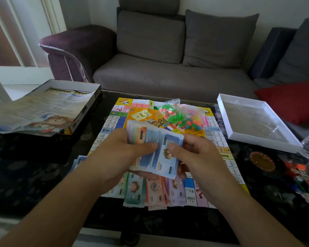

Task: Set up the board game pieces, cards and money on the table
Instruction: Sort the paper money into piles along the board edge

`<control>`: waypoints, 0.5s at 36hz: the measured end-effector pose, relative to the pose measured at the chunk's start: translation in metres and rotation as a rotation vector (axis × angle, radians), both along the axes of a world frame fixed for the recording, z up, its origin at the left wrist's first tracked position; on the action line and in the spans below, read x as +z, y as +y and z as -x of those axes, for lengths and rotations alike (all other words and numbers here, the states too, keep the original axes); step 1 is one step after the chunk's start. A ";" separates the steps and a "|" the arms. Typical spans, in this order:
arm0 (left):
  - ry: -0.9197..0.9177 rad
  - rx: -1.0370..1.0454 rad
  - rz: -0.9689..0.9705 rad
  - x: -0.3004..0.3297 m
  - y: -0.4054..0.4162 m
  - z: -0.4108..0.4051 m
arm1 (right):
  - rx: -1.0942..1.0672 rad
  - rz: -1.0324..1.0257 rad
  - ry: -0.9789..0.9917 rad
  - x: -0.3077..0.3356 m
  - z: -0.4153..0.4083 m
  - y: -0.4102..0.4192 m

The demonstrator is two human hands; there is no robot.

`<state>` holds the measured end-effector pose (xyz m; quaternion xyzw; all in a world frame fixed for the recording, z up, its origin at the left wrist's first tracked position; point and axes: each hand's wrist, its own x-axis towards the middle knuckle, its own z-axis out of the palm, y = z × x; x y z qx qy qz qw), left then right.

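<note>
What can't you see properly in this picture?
- Head view: how many notes are in the stack of play money; the left hand and right hand cover it.
- Pieces in the plastic bag: too small.
- Things at the table's right edge: blurred, cut off.

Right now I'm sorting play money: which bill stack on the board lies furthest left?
The green paper bill stack; the salmon-pink and lilac stacks lie to its right.
</note>
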<state>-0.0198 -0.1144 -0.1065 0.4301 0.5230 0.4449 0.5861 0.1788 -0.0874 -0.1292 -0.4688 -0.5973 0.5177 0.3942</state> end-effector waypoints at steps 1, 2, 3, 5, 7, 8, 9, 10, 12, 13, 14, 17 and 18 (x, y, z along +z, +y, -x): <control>0.009 0.006 -0.011 0.000 0.000 0.000 | 0.011 0.003 0.002 0.000 0.001 -0.001; 0.019 0.014 -0.026 0.000 0.000 -0.001 | 0.015 0.006 0.005 0.000 0.002 -0.001; 0.028 0.022 -0.038 0.000 0.000 -0.002 | 0.015 0.009 0.008 0.001 0.002 -0.001; 0.042 0.038 -0.049 -0.001 0.000 -0.003 | 0.007 0.009 0.009 0.001 0.003 -0.001; 0.042 0.045 -0.052 -0.002 0.000 -0.003 | -0.001 0.003 0.007 0.002 0.002 -0.001; 0.035 0.040 -0.050 -0.001 0.000 -0.003 | -0.003 -0.001 0.007 0.001 0.002 -0.002; 0.021 0.031 -0.043 0.000 0.000 -0.002 | -0.008 -0.002 0.007 0.001 0.001 -0.002; -0.001 0.020 -0.029 0.001 0.000 -0.002 | -0.019 -0.001 0.005 0.001 0.001 -0.002; -0.057 0.007 0.009 0.004 0.001 0.000 | -0.055 0.009 0.000 0.001 -0.001 -0.002; -0.073 0.002 0.017 0.004 0.001 0.001 | -0.070 0.020 0.005 0.002 -0.001 -0.002; -0.072 -0.005 0.014 0.004 0.001 0.002 | -0.077 0.032 0.019 0.003 -0.002 -0.002; -0.032 -0.010 -0.010 0.001 0.000 0.003 | -0.064 0.044 0.061 0.005 -0.001 -0.003; -0.021 -0.003 -0.011 -0.001 0.000 0.002 | -0.055 0.041 0.061 0.005 -0.001 -0.003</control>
